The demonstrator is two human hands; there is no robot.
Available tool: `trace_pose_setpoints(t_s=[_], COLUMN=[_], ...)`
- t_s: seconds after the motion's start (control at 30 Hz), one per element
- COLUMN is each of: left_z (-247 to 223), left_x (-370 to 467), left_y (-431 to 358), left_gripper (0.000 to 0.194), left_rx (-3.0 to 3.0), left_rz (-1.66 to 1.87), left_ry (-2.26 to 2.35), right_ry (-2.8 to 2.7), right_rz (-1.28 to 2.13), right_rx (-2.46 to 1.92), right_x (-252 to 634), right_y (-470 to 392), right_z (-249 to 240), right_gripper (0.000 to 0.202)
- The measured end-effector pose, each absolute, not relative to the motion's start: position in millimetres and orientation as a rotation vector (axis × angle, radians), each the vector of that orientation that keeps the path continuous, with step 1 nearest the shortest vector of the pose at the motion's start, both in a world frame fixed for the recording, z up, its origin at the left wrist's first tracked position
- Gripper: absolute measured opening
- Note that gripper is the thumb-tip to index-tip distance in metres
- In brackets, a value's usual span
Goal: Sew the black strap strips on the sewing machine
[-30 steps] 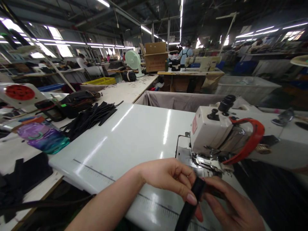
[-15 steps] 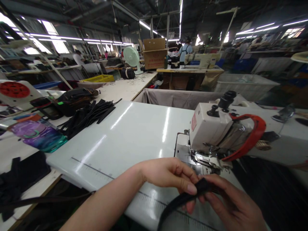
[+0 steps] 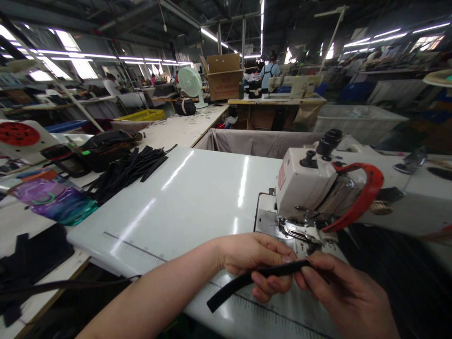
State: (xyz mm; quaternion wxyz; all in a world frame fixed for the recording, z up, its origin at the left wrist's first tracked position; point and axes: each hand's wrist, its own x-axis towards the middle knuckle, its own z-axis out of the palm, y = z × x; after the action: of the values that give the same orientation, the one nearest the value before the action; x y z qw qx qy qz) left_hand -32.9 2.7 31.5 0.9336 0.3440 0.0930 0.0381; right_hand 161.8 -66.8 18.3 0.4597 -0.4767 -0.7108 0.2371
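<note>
A black fabric strip (image 3: 233, 286) stretches between my two hands, its free end hanging down to the left over the printed ruler on the white table (image 3: 197, 202). My left hand (image 3: 257, 263) is closed around the strip's middle, fingers beneath and thumb behind. At the strip's right end, my right hand (image 3: 339, 282) pinches it between thumb and fingers. Both hands are just in front of the sewing machine (image 3: 307, 183), close to its metal plate and presser foot (image 3: 296, 230). The strip does not touch the foot.
A pile of black strips (image 3: 130, 169) lies at the table's left edge, near a purple and teal pouch (image 3: 52, 200). More black fabric (image 3: 38, 249) rests lower left. A grey cloth-lined bin (image 3: 261, 142) stands behind the table. Dark cloth (image 3: 384, 278) is at the right.
The strip has straightened between my hands, and its free end has swung up from the bottom edge into view on the left. My left fingers have curled under it.
</note>
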Motion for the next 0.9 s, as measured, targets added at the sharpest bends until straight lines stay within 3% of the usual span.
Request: trace_pose_setpoints(t_s=[0.23, 0.33, 0.4, 0.5, 0.67, 0.77, 0.9], left_z=[30.1, 42.0, 53.3, 65.0, 57.0, 41.8, 22.0], left_x=[-32.1, -44.8, -62.6, -98.8, -157.6, -180.5, -196.0], left_y=[4.7, 10.3, 16.8, 30.3, 60.4, 78.8, 95.0], left_gripper=[0.021, 0.029, 0.034, 0.025, 0.022, 0.026, 0.026], left_rx=[0.804, 1.058, 1.420, 1.978, 2.087, 2.007, 1.868], left_rz=[0.035, -0.009, 0.107, 0.453, 0.856, 1.065, 1.090], left_ry=[0.237, 0.376, 0.606, 1.158, 2.236, 2.454, 2.566], right_ry=[-1.807, -1.884, -1.967, -2.166, -2.259, -2.256, -2.265], right_rz=[0.472, 0.418, 0.458, 0.594, 0.630, 0.616, 0.606], right_rx=[-1.093, -1.075, -1.150, -1.243, -1.308, -1.309, -1.308], right_x=[163.2, 164.4, 164.0, 162.0, 161.8, 163.1, 162.7], right_y=[-64.1, -61.7, -60.5, -59.4, -59.3, -59.1, -58.7], right_z=[22.9, 18.7, 13.5, 5.5, -0.2, -0.1, 1.1], right_gripper=[0.006, 0.007, 0.009, 0.011, 0.020, 0.022, 0.022])
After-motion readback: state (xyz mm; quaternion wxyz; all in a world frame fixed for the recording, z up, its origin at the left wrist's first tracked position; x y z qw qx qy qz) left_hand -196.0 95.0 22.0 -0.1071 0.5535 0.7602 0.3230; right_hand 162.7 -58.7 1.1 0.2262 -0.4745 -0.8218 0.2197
